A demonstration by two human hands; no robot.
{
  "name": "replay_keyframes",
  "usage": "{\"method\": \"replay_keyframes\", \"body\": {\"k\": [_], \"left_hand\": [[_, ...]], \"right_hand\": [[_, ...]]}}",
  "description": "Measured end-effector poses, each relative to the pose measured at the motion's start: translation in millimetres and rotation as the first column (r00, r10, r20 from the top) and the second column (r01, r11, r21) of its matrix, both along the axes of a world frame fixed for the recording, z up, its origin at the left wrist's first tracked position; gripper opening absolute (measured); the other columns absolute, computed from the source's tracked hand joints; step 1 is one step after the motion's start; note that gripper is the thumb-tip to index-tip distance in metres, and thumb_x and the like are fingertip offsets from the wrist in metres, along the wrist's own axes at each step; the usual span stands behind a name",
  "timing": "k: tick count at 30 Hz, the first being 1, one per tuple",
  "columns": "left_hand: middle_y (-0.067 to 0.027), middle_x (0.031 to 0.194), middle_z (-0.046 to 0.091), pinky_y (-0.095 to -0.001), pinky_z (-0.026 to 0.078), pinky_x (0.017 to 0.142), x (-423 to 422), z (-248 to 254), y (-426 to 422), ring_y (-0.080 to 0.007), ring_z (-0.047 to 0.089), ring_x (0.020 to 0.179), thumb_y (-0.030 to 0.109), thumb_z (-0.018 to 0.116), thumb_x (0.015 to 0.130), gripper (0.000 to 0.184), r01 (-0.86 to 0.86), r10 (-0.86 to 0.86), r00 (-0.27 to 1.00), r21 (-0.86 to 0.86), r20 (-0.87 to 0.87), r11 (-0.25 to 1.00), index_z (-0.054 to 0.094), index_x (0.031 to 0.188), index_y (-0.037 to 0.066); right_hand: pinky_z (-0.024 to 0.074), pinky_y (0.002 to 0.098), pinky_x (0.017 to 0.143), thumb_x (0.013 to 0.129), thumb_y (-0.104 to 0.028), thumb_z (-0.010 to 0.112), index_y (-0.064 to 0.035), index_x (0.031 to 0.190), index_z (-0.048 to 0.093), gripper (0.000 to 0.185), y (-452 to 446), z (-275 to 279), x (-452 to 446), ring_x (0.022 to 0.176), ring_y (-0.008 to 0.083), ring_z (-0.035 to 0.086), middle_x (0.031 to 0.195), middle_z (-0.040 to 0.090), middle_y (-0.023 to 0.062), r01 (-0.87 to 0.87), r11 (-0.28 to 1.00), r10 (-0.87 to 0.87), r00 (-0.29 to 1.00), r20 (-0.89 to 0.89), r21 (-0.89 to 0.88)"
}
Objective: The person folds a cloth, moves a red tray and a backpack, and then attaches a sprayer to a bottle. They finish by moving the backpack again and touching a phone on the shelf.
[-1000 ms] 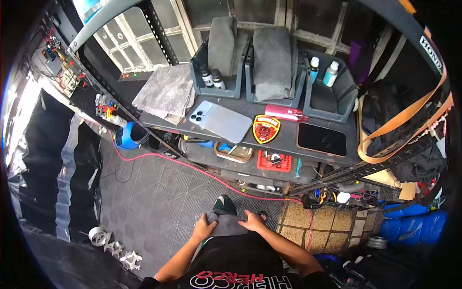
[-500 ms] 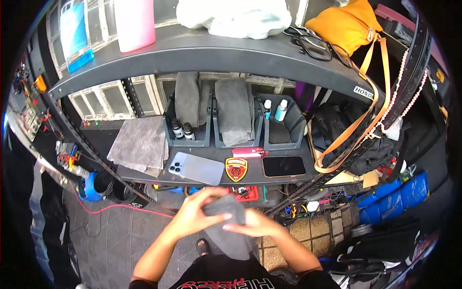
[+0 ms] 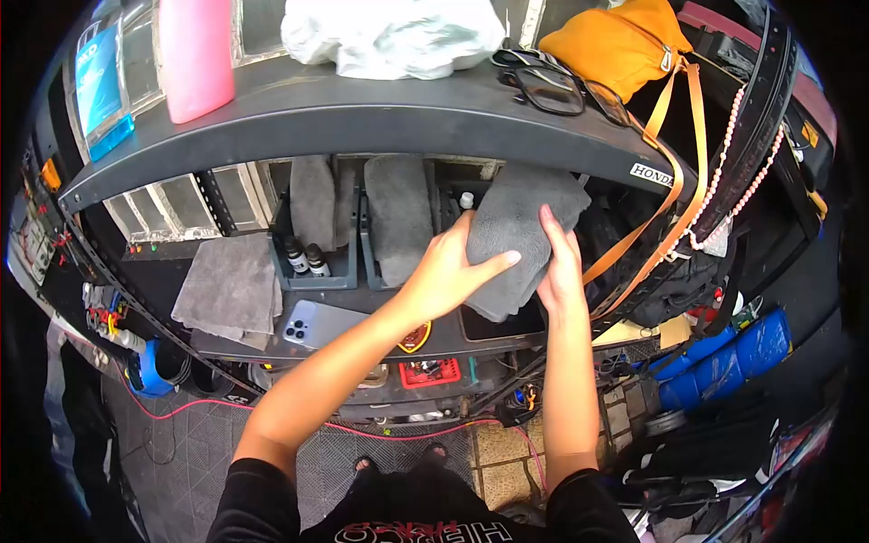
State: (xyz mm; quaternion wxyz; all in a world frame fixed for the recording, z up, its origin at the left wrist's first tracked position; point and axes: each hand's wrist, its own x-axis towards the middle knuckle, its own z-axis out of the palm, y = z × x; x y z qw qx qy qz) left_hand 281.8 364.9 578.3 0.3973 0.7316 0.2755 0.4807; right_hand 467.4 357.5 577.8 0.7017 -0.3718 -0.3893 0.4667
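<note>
**A:** Where do I have the cloth?

**B:** Your folded grey cloth [image 3: 528, 237] is raised above the surface [image 3: 445, 337], to the right of the middle bin [image 3: 365, 242]. Its layers lie roughly together, with the lower corner pointing down toward you.

**A:** And how is my left hand [image 3: 454, 264] on it?

**B:** It's partly closed around the left edge. Your thumb reaches across the near face and presses there; your other fingers go behind the fabric, so I can't tell how far they curl.

**A:** What about my right hand [image 3: 566, 276]?

**B:** That one clasps the opposite edge, less tightly curled, with one digit laid up along the near face. The rest is mostly hidden, so I can't judge the pressure.

**A:** Any advice on handling it?

**B:** Pinch lightly but evenly from both sides, so the fold doesn't slide or bulge in the middle. Square the loose lower edges before you let go of either side. Mind the white-capped bottle [image 3: 467, 200] right of the middle bin; your left knuckles look close to it. Hold the corner clear of the black phone [image 3: 520, 328], to the right of that same bin and nearer you.
</note>
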Motion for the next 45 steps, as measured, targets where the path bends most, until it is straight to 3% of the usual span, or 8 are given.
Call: {"method": "replay_keyframes", "body": {"k": [7,11,15,17,23,31,36,45], "left_hand": [[-0.0171,0.106,0.076,-0.0353,0.056,0.089,-1.1,22.2,10.1,-0.0219,0.073,0.097,0.037,0.085,0.082,0.061,-0.003,-0.023,0.965,-0.099,-0.261,0.995,0.066,0.120,-0.007],[-0.0107,0.111,0.076,-0.0328,0.055,0.090,-36.1,29.0,2.8,-0.0173,0.070,0.100,0.034,0.087,0.082,0.060,0.424,-0.576,0.729,-0.416,-0.370,0.804,0.067,0.129,0.001],[-0.0217,0.105,0.073,-0.0406,0.054,0.080,-29.4,42.9,-5.5,-0.0363,0.071,0.095,0.024,0.084,0.076,0.053,0.458,-0.373,0.533,-0.111,-0.759,0.882,0.068,0.121,0.000],[-0.0223,0.106,0.073,-0.0414,0.054,0.078,-23.2,51.4,-7.1,-0.0389,0.069,0.094,0.022,0.084,0.075,0.050,0.415,-0.234,0.598,0.047,-0.766,0.909,0.069,0.118,0.000],[-0.0106,0.117,0.072,-0.0333,0.051,0.095,-25.8,51.7,6.4,-0.0176,0.066,0.109,0.011,0.082,0.083,0.047,0.397,-0.411,0.858,-0.109,-0.307,0.911,0.064,0.125,0.000],[-0.0068,0.121,0.067,-0.0319,0.048,0.101,-16.5,24.9,11.7,-0.0103,0.058,0.113,0.012,0.082,0.085,0.054,0.435,-0.456,0.875,-0.150,-0.160,0.888,0.059,0.132,0.001],[-0.0187,0.111,0.063,-0.0436,0.051,0.090,-37.3,13.0,-17.0,-0.0367,0.065,0.104,0.024,0.084,0.077,0.056,0.305,-0.213,0.836,0.106,-0.505,0.946,0.056,0.119,0.000],[-0.0156,0.110,0.076,-0.0368,0.056,0.090,-3.1,-18.6,-43.5,-0.0207,0.073,0.100,0.048,0.081,0.087,0.065,0.180,-0.192,0.981,-0.284,-0.016,0.942,0.067,0.126,-0.003]], "right_hand": [[0.0418,0.0441,0.110,0.080,-0.031,0.088,-0.0013,0.155,0.035,0.096,14.8,-11.2,21.7,0.136,0.0297,0.048,0.151,0.046,0.0175,0.310,0.869,-0.448,0.822,0.351,0.385],[0.0350,0.0448,0.118,0.071,-0.024,0.091,-0.0006,0.154,0.038,0.101,-51.5,-6.5,47.7,0.140,0.0318,0.047,0.150,0.050,0.0198,-0.140,0.885,-0.317,0.516,0.796,0.443],[0.0340,0.0432,0.119,0.073,-0.019,0.090,0.0027,0.151,0.043,0.095,-75.7,-21.1,43.5,0.138,0.0307,0.053,0.145,0.057,0.0198,-0.621,0.770,0.472,0.708,0.524,0.145],[0.0359,0.0418,0.118,0.069,-0.023,0.094,0.0010,0.152,0.043,0.101,-66.5,-20.8,46.2,0.139,0.0297,0.051,0.149,0.053,0.0209,-0.536,0.838,0.244,0.540,0.805,0.106],[0.0432,0.0443,0.111,0.057,-0.054,0.097,-0.0003,0.161,0.020,0.140,-67.9,-50.9,26.4,0.133,0.0323,0.054,0.142,0.054,0.0193,-0.185,0.937,0.191,0.981,0.007,0.296],[0.0481,0.0386,0.104,0.069,-0.027,0.093,0.0089,0.137,0.053,0.087,-67.7,-31.9,59.5,0.116,0.0205,0.063,0.125,0.065,0.0124,-0.384,0.920,0.386,0.843,0.376,-0.082],[0.0447,0.0290,0.082,0.064,-0.015,0.090,0.0053,0.109,0.060,0.058,-66.4,-34.3,87.2,0.087,0.0154,0.058,0.100,0.062,0.0067,-0.386,0.902,0.186,0.752,0.633,0.193],[0.0442,0.0495,0.112,0.095,-0.031,0.068,-0.0026,0.142,0.052,0.057,-49.7,-65.7,30.9,0.133,0.0314,0.054,0.142,0.058,0.0141,0.012,0.982,0.045,0.954,-0.296,0.186]]}}
